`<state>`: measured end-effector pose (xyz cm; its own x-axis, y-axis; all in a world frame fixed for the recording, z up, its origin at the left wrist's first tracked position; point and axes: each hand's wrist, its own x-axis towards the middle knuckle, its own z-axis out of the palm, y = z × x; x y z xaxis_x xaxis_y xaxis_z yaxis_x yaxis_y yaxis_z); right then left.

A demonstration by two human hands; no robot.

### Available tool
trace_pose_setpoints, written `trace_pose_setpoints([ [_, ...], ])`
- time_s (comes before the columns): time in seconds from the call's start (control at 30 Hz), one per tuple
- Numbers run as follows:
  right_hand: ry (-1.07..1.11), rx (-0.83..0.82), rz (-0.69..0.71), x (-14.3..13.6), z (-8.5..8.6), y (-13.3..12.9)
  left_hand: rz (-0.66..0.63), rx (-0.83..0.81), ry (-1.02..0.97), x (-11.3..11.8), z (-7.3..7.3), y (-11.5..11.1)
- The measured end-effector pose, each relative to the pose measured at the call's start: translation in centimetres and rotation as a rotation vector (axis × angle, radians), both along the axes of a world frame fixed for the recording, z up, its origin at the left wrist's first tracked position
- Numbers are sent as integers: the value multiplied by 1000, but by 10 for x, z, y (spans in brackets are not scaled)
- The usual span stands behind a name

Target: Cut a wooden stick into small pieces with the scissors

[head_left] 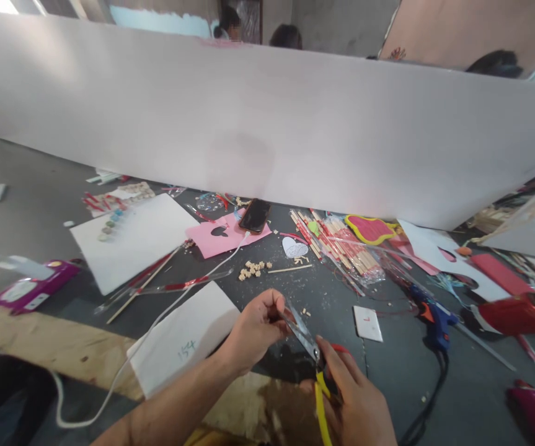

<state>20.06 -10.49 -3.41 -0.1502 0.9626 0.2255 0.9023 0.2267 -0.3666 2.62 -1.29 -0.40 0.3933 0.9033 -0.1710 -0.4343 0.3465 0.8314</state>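
Note:
My right hand (pixel 358 396) grips a pair of scissors (pixel 308 341) with yellow and red handles, their metal blades pointing up and to the left. The blades look slightly apart. Beside the blade tips, my left hand (pixel 260 328) is closed in a pinch; whatever it holds is too small or hidden to make out. Just beyond my hands lie a pile of small light wooden pieces (pixel 253 269) and a thin wooden stick (pixel 289 269). A few more cut bits (pixel 305 312) rest near the blades.
A tall white board (pixel 267 124) stands across the back, with people's heads behind it. Around lie a phone (pixel 255 215) on pink paper (pixel 206 238), bundled sticks (pixel 341 244), a blue glue gun (pixel 434 322), a white sheet (pixel 188 334), a cable (pixel 155 322) and a purple device (pixel 37 286).

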Motion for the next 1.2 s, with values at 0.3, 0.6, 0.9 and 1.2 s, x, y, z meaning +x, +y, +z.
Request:
trace_pose_setpoints([
  [0.3,-70,29,27,3,-9,2,-11,-6,4,0,-7,-2],
  [0.6,-150,114,65,7,-17,0,-19,-54,-15,3,-8,-3],
  [0.9,-69,89,52,6,-22,-2,-30,-61,-34,4,-7,-3],
  [1.2,-140,102,10,6,-13,-1,-89,-37,-12,2,-5,-3],
])
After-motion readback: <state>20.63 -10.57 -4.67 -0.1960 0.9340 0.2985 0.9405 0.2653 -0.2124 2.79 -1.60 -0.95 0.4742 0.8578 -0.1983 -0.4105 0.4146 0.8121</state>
